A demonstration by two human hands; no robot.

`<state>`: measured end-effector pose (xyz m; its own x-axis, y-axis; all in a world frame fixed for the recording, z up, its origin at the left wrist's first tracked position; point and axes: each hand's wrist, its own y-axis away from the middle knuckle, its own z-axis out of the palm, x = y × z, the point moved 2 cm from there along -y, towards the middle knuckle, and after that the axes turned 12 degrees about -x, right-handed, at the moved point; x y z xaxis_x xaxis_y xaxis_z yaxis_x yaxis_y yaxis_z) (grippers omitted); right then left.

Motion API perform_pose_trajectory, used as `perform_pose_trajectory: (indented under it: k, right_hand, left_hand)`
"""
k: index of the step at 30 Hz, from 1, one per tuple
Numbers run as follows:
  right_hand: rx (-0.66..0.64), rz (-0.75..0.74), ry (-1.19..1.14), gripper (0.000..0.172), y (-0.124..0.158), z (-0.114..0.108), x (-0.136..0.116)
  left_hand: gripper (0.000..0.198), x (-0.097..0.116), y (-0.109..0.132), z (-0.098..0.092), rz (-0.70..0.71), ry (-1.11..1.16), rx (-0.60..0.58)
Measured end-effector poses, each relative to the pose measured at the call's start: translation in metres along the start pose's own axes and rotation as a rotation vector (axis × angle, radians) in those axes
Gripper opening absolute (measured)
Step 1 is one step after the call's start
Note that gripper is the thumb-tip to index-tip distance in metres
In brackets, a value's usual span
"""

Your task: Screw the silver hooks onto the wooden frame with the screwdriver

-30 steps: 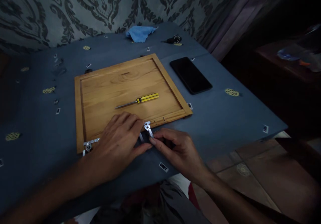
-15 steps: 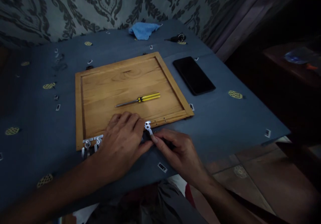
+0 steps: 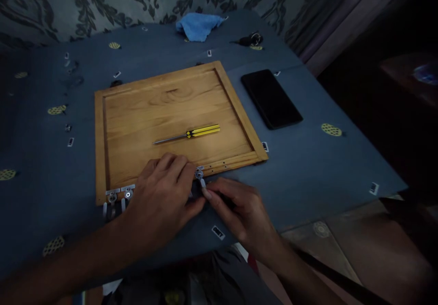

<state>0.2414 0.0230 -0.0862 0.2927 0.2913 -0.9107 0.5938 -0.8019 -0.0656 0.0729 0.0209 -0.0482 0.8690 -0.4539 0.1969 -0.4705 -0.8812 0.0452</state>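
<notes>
A wooden panel (image 3: 164, 100) with a raised frame lies flat on the blue tablecloth. A yellow-handled screwdriver (image 3: 187, 134) rests in its middle. My left hand (image 3: 160, 200) lies over the panel's near edge, fingers curled down beside a small metal hinge (image 3: 199, 174). My right hand (image 3: 236, 204) pinches that hinge from the right, against the panel's near rail. A second metal hinge (image 3: 118, 196) sits at the panel's near left corner, untouched.
A black phone (image 3: 271, 98) lies right of the panel. A blue cloth (image 3: 198, 26) and a bunch of keys (image 3: 251, 39) sit at the far edge. Small screws and tags (image 3: 70, 141) are scattered on the left. The table edge runs just below my hands.
The view has tilted down and shifted slightly. Both hands stay at the hinge on the near rail, which now sits lower against the wood.
</notes>
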Motion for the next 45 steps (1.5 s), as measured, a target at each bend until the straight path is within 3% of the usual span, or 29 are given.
perform_pose_trajectory:
  k: [7,12,17,20,28,40,45]
  right_hand:
    - [0.024,0.007,0.093,0.013,0.003,-0.007,-0.004]
    - [0.077,-0.111,0.345,0.016,0.004,-0.025,-0.003]
    - [-0.108,-0.333,0.555,0.025,0.001,-0.033,0.003]
    - [-0.179,-0.386,0.615,0.027,0.0,-0.034,0.009]
    - [-0.221,-0.392,0.681,0.038,0.002,-0.034,0.018]
    - [-0.237,-0.437,0.755,0.038,0.003,-0.034,0.018]
    - [-0.24,-0.438,0.778,0.039,0.003,-0.034,0.018]
  left_hand:
    - [0.018,0.001,-0.003,-0.003,-0.023,-0.021,-0.065]
    - [0.026,0.001,-0.004,-0.004,-0.021,-0.035,-0.071]
    - [0.023,0.002,-0.004,-0.005,-0.018,-0.04,-0.097]
    - [0.022,0.002,-0.005,-0.004,-0.022,-0.038,-0.1]
    - [0.021,0.001,-0.003,-0.004,-0.011,-0.022,-0.087]
    - [0.034,0.0,-0.004,-0.002,-0.01,-0.011,-0.089]
    - [0.031,0.0,-0.003,-0.004,-0.024,-0.008,-0.087]
